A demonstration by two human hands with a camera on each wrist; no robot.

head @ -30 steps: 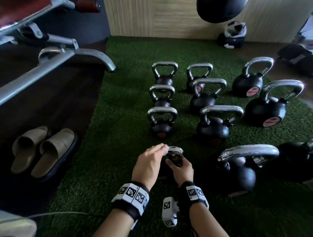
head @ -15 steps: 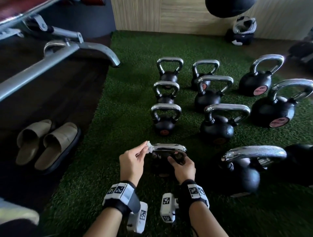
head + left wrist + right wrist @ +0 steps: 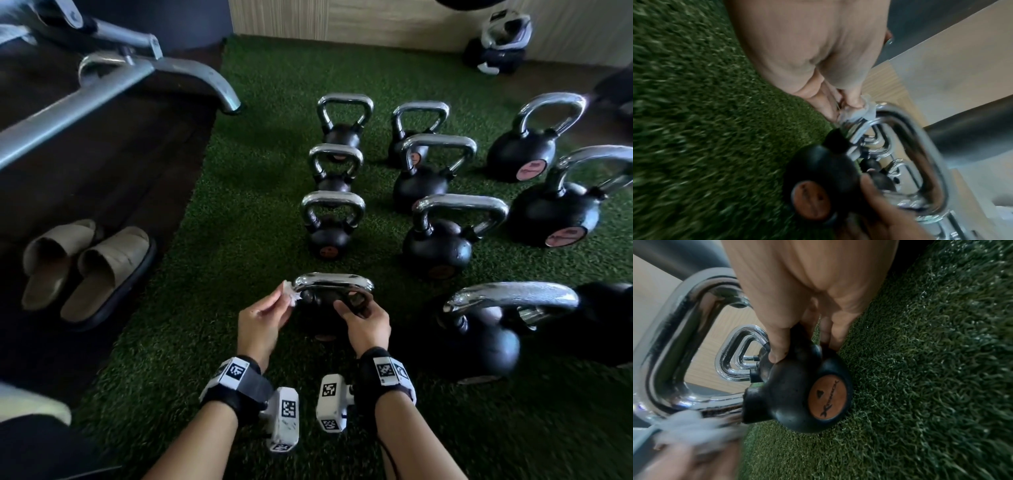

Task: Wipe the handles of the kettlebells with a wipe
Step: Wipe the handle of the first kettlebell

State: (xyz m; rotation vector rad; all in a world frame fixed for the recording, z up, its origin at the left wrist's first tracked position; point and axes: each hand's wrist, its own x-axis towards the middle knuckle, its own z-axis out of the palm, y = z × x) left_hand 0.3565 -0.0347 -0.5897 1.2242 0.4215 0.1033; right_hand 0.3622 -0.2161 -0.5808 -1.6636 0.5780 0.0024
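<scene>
Beige slippers [image 3: 87,270] at left, more kettlebells [image 3: 436,236] above and right on green turf [image 3: 212,308]. Small black kettlebell [image 3: 334,301], chrome handle, bottom centre: right hand [image 3: 364,325] grips its body, left hand [image 3: 262,320] pinches white wipe [image 3: 291,293] against the handle's left end.

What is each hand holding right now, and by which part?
The left hand pinches a small white wipe at the handle's left corner. The right hand grips the nearest kettlebell where the handle's right leg meets the black body.
</scene>
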